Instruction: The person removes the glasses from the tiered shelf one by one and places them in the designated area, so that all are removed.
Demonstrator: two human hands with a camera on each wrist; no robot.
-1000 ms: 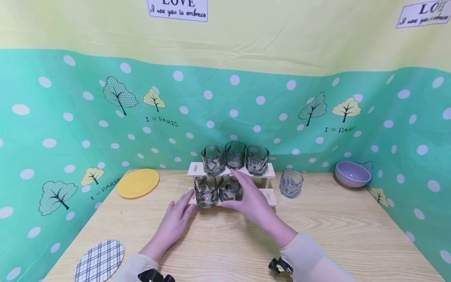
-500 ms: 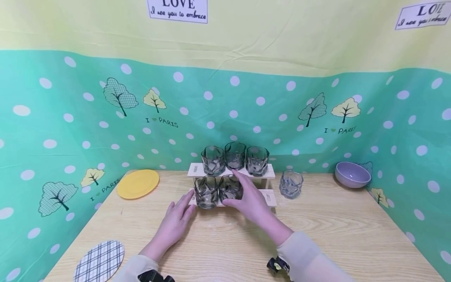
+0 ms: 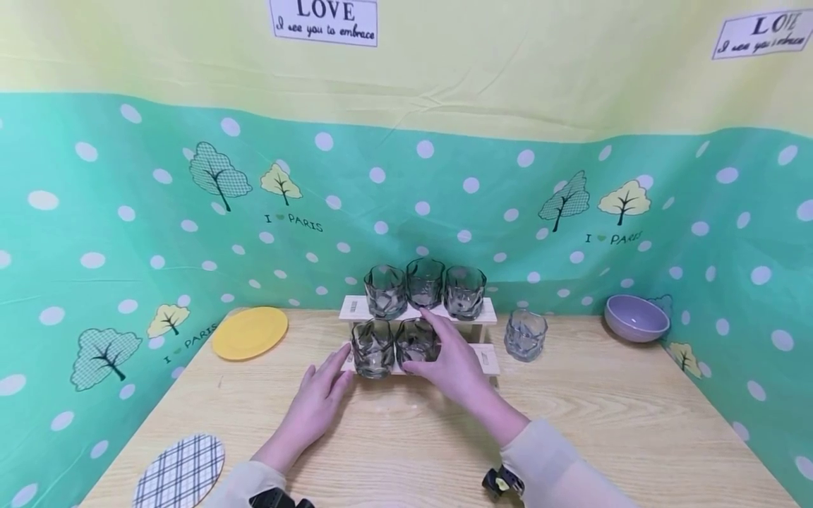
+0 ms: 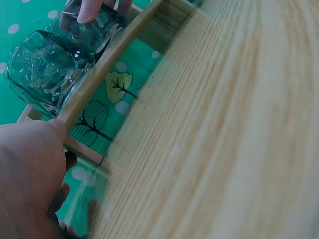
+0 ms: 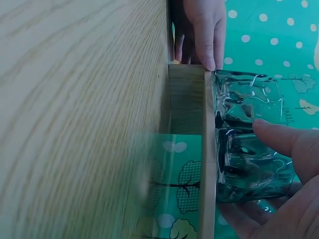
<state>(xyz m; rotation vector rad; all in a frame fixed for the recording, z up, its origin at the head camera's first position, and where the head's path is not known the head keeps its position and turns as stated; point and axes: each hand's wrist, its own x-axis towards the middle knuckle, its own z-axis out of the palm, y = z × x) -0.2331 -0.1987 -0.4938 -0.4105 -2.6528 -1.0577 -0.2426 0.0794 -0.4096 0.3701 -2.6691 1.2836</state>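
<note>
The right hand [image 3: 454, 363] curls round the second smoky glass [image 3: 416, 342] on the wooden rack's [image 3: 488, 356] lower step. At its nine o'clock, the left hand [image 3: 317, 395] seemingly steadies the rack's end with straight fingers. Above, a sign [image 3: 324, 21] reads "LOVE, I see you to embrace".

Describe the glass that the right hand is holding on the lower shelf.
The glass is a short, smoky grey tumbler with wavy, faceted walls, see-through and seemingly empty. It stands upright on the lower step of the pale wooden rack, right beside a matching glass on its left. The right hand grips it, thumb in front, other fingers around its right and back.
</note>
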